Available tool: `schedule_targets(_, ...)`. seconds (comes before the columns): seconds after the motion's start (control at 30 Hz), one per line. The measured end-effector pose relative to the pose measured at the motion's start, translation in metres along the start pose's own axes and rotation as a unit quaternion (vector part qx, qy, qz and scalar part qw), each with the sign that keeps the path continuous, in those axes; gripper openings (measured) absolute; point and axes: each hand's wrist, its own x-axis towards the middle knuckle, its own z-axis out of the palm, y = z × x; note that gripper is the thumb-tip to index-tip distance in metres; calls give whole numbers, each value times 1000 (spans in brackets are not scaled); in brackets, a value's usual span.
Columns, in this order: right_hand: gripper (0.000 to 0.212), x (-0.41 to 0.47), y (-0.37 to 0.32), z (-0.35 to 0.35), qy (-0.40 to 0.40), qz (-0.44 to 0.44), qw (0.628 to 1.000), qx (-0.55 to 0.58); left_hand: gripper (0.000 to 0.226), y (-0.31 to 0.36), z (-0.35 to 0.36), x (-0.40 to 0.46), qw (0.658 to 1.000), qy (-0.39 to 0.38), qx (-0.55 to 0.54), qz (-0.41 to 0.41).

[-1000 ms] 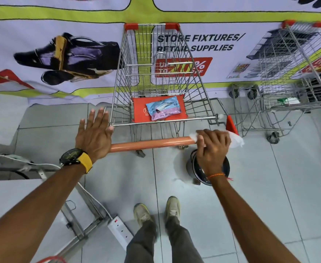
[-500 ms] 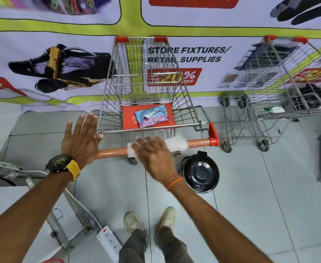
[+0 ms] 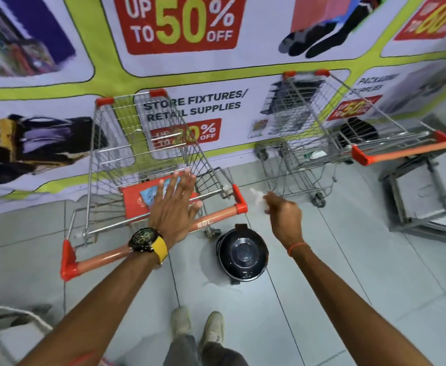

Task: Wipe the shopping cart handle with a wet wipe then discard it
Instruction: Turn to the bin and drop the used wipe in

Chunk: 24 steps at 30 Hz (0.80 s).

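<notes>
The wire shopping cart [image 3: 116,143] stands in front of me, its orange handle [image 3: 105,256] running from lower left to upper right. My left hand [image 3: 174,207] is spread flat with fingers apart over the middle of the handle, a black watch with a yellow strap on the wrist. My right hand [image 3: 282,215] is off the handle, to the right of its red end cap, pinching the crumpled white wet wipe [image 3: 258,196]. A black lidded bin [image 3: 241,253] sits on the floor just below that hand. A blue wipes packet [image 3: 150,194] lies on the cart's red seat flap, partly hidden.
A second wire cart [image 3: 322,133] with an orange handle stands to the right. A grey metal frame [image 3: 427,196] is at far right. A printed banner wall [image 3: 179,25] lies straight ahead. My shoes [image 3: 198,328] are on the grey tiled floor.
My right hand has left the handle with the wipe and moved right, past the end cap. My left hand has shifted from the handle's left part to its middle. The view has swung left and up.
</notes>
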Motion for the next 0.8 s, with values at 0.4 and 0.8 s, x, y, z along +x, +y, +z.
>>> schedule_targets(0.4,11,-70,77,19,-128,410,878,212,66,83,24,62,982,-105,-21,153)
schedule_targets(0.8,21,-105,122,5,23,455,833,315,70,92,57,71,973,-115,-47,197)
